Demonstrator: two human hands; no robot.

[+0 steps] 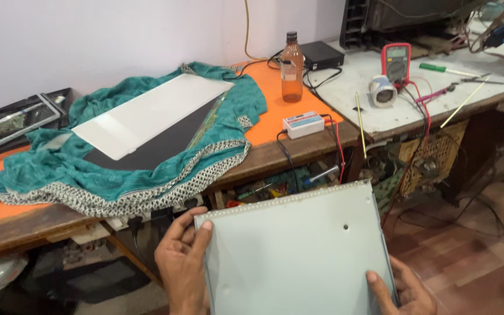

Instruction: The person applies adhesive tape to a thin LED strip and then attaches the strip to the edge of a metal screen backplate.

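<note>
Pale panel (pixel 298 251) gripped between hands: left hand (pixel 183 262) on left edge, right hand (pixel 406 290) at lower right corner.

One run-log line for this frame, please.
left hand: grips left edge of pale grey rectangular panel | right hand: grips its lower right corner | panel: held off the wooden workbench | behind: teal patterned cloth

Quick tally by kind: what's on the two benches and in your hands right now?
Flat panels: 3 (pale panel in left hand and right hand, white sheet, dark panel)
Bottles: 1 (brown bottle)
Meters: 1 (red multimeter)
Small boxes: 2 (white box, black box)
Cloths: 1 (teal cloth)
Screwdrivers: 1 (green screwdriver)
Total: 9
</note>
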